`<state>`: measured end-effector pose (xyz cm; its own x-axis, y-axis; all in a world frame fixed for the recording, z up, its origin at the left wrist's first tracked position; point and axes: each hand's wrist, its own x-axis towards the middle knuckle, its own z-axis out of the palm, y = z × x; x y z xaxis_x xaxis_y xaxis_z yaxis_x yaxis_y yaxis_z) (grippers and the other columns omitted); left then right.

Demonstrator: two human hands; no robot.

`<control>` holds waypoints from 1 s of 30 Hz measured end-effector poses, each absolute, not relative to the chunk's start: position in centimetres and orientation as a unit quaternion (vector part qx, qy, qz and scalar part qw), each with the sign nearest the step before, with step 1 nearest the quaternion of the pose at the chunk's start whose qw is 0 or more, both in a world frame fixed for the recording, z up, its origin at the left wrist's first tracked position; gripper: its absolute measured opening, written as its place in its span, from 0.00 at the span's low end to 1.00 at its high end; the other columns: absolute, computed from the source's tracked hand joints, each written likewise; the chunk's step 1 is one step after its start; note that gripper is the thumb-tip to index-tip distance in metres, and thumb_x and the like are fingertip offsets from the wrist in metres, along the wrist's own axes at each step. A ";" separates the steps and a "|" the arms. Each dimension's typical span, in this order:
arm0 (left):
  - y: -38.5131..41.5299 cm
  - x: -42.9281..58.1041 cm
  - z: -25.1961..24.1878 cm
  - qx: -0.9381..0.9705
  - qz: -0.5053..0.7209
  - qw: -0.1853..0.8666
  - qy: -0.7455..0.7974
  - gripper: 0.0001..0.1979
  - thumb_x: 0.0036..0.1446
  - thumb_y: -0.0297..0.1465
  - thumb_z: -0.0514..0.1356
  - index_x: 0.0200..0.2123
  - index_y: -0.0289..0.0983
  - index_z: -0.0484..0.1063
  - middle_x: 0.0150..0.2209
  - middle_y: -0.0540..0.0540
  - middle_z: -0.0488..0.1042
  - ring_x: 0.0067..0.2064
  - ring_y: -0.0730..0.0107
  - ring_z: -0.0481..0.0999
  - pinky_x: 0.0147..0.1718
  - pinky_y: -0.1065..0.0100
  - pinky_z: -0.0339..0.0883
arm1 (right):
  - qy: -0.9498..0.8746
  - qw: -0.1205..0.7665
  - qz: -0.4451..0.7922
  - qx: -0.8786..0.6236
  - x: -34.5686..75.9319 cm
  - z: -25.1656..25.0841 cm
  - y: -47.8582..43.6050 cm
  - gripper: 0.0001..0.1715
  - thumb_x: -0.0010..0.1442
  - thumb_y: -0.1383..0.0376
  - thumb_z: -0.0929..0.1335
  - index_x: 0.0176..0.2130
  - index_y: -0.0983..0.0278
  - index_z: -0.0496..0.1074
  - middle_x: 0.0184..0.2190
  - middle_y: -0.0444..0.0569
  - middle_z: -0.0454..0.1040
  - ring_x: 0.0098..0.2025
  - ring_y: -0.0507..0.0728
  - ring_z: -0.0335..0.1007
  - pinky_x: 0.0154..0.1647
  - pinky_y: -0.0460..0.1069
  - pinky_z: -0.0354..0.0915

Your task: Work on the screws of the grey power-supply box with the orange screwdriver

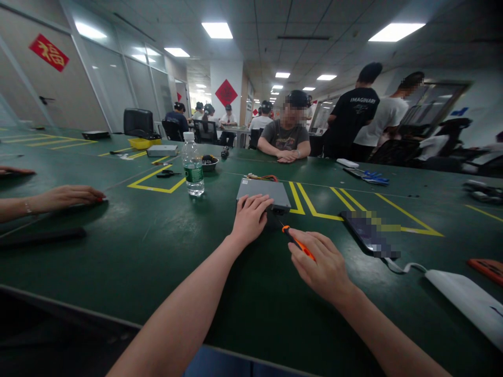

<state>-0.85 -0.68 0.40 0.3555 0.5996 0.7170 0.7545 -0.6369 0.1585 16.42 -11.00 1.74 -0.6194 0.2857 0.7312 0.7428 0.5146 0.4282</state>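
- One long green table (165,251) fills the near half of the room, marked with yellow lines (149,189) and shiny under the ceiling lights (217,30)
- Several people sit and stand further back; one seated person (285,136) faces us across the table, forearms resting on it, hands together
- Red hangings brighten the place: a diamond (226,93) on the pale pillar (218,73), a gold-lettered sign (49,52) on the door at left
- Near the middle of the table lies a grey metal box (271,193), with coloured wires (263,177) at its far side and a dark socket (280,211) on the near face
- A water bottle (194,170) stands upright to its left; to its right lie a phone (361,230) and a white slab (463,296), with a white cable (408,266) between them
- The left hand (251,214) reaches forward, wrist low, fingers slightly spread over the box's near left edge; how firmly it grips, I cannot tell
- The right hand (320,259) comes in slantwise from the right, fingers closed around an orange-and-black screwdriver (304,250), its thin shaft pointing at the box's near right corner; contact is too fine to tell
- At far left, a co-worker's hand (73,195) rests on the table, well apart from the box
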 end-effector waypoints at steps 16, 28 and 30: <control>-0.7 -0.8 0.4 -0.817 -0.386 0.095 -0.418 0.21 0.55 0.24 0.51 0.52 0.46 0.62 0.55 0.53 0.66 0.57 0.68 0.60 0.58 0.58 0.45 | -0.807 0.248 -0.404 -0.352 15.4 0.9 -11.7 0.08 0.58 0.72 0.63 0.39 0.64 0.68 0.41 0.56 0.72 0.41 0.56 0.70 0.44 0.52 0.65; -0.5 -0.7 0.2 -0.814 -0.387 0.098 -0.422 0.21 0.55 0.25 0.52 0.52 0.47 0.63 0.54 0.53 0.66 0.57 0.68 0.60 0.58 0.58 0.45 | -0.825 0.273 -0.370 -0.327 14.5 0.9 -11.3 0.13 0.58 0.73 0.62 0.43 0.63 0.66 0.51 0.58 0.67 0.51 0.59 0.65 0.43 0.49 0.66; -0.5 -0.7 0.2 -0.813 -0.390 0.097 -0.422 0.21 0.55 0.25 0.52 0.52 0.47 0.62 0.54 0.53 0.66 0.57 0.68 0.60 0.58 0.58 0.45 | -0.813 0.277 -0.394 -0.328 14.4 1.0 -11.3 0.09 0.58 0.71 0.64 0.41 0.63 0.67 0.48 0.57 0.69 0.50 0.58 0.66 0.41 0.47 0.65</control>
